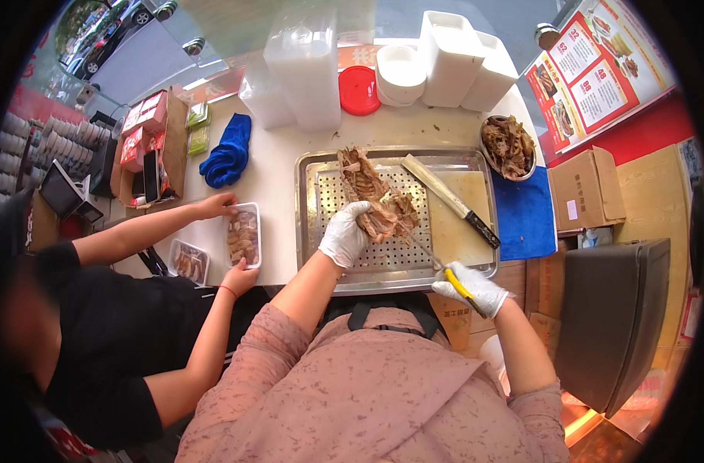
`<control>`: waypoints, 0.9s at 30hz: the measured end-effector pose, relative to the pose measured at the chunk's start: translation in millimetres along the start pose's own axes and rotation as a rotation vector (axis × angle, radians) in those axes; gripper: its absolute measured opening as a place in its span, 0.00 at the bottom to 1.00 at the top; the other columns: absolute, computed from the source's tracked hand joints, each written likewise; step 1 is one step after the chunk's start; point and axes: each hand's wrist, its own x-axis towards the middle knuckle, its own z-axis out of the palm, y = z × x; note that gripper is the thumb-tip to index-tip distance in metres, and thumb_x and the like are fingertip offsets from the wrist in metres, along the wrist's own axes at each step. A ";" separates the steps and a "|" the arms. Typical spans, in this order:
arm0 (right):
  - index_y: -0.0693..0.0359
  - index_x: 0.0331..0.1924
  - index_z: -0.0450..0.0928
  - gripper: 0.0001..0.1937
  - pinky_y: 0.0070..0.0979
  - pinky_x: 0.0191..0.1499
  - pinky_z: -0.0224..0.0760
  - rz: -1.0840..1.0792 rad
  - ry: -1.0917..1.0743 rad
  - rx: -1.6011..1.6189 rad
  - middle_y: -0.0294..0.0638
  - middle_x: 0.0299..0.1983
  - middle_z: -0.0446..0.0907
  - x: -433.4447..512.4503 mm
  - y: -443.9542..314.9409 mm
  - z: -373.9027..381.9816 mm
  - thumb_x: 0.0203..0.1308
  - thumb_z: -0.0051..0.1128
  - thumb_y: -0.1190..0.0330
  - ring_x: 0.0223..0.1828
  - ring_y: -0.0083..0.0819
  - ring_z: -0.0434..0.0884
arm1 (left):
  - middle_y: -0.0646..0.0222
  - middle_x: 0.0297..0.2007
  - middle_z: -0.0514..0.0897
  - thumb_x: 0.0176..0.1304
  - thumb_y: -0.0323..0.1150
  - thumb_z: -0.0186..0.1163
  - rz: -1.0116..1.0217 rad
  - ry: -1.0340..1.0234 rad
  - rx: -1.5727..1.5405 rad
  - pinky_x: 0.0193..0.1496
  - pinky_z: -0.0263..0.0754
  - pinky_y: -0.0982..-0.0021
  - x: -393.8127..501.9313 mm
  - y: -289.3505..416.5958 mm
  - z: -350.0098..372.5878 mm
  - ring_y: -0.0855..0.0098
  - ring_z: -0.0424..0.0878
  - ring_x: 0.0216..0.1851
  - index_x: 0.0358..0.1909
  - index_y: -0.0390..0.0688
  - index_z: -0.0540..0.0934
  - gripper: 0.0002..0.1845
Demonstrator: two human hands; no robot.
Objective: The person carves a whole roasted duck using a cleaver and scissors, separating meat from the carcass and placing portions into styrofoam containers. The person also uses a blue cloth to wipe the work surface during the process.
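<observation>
My left hand (pixel 346 234), in a thin white glove, grips a cooked meat carcass (pixel 366 191) with ribs showing, held over a perforated metal tray (pixel 329 179). In my right hand (pixel 473 286), also gloved, is a slim tool with a yellow handle (pixel 457 283); its narrow metal end reaches the carcass's lower right side. Whether it is a knife or scissors I cannot tell. A cleaver-like knife (pixel 444 194) with a dark handle lies slanted across a pale cutting board (pixel 462 231) on the tray's right. Small meat scraps lie on the tray.
At left, a co-worker's hands hold a plastic container of sliced meat (pixel 243 234); another container (pixel 189 261) sits beside it. A blue cloth (pixel 227 153), white tubs (pixel 450 58) and a red lid (pixel 359 91) stand further back. A bowl of bones and meat (pixel 507 146) is at right.
</observation>
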 end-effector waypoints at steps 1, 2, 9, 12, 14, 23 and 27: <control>0.63 0.53 0.77 0.31 0.27 0.42 0.78 -0.031 -0.080 0.217 0.44 0.42 0.86 2.5 5.5 10.3 0.67 0.59 0.40 0.42 0.30 0.83 | 0.46 0.59 0.80 0.72 0.26 0.50 -0.005 -0.050 -0.056 0.59 0.84 0.48 -1.3 -1.8 4.5 0.50 0.83 0.58 0.63 0.30 0.70 0.20; 0.61 0.56 0.76 0.27 0.24 0.42 0.77 -0.014 -0.158 0.377 0.40 0.44 0.85 5.5 10.6 17.3 0.73 0.54 0.43 0.43 0.24 0.81 | 0.47 0.58 0.81 0.71 0.25 0.51 -0.002 -0.099 -0.053 0.59 0.84 0.49 -4.8 -3.1 7.8 0.50 0.84 0.57 0.63 0.30 0.71 0.20; 0.62 0.49 0.74 0.33 0.27 0.42 0.74 -0.153 -0.020 0.509 0.40 0.38 0.80 37.5 -5.1 48.6 0.71 0.49 0.35 0.37 0.27 0.75 | 0.52 0.53 0.84 0.68 0.22 0.52 0.143 0.058 0.114 0.57 0.85 0.51 -14.9 -9.4 32.8 0.55 0.86 0.53 0.61 0.31 0.73 0.20; 0.64 0.47 0.73 0.34 0.34 0.46 0.74 -0.171 0.101 0.386 0.47 0.36 0.80 43.9 -13.9 54.0 0.70 0.51 0.34 0.37 0.35 0.77 | 0.54 0.55 0.83 0.67 0.21 0.51 0.174 0.026 0.131 0.59 0.85 0.52 -20.6 -6.2 40.4 0.56 0.85 0.53 0.63 0.34 0.71 0.22; 0.65 0.44 0.74 0.35 0.36 0.47 0.74 -0.141 0.131 0.333 0.51 0.34 0.80 47.8 -15.6 55.9 0.67 0.55 0.33 0.39 0.36 0.79 | 0.55 0.55 0.82 0.67 0.20 0.51 0.230 0.041 0.179 0.60 0.84 0.54 -25.8 -2.6 44.9 0.57 0.85 0.53 0.65 0.37 0.69 0.24; 0.67 0.48 0.74 0.39 0.42 0.50 0.75 -0.110 0.173 0.220 0.61 0.42 0.84 57.0 -20.5 60.7 0.67 0.51 0.31 0.41 0.55 0.82 | 0.57 0.56 0.80 0.66 0.18 0.52 0.205 0.026 0.150 0.63 0.82 0.54 -40.3 2.5 53.9 0.58 0.83 0.56 0.66 0.38 0.68 0.25; 0.67 0.50 0.72 0.39 0.42 0.50 0.75 -0.183 0.105 0.205 0.62 0.40 0.82 52.6 -28.4 48.7 0.68 0.49 0.31 0.43 0.56 0.83 | 0.59 0.57 0.80 0.67 0.19 0.52 0.174 0.044 0.184 0.61 0.82 0.55 -49.2 -6.3 52.5 0.60 0.82 0.55 0.69 0.40 0.66 0.28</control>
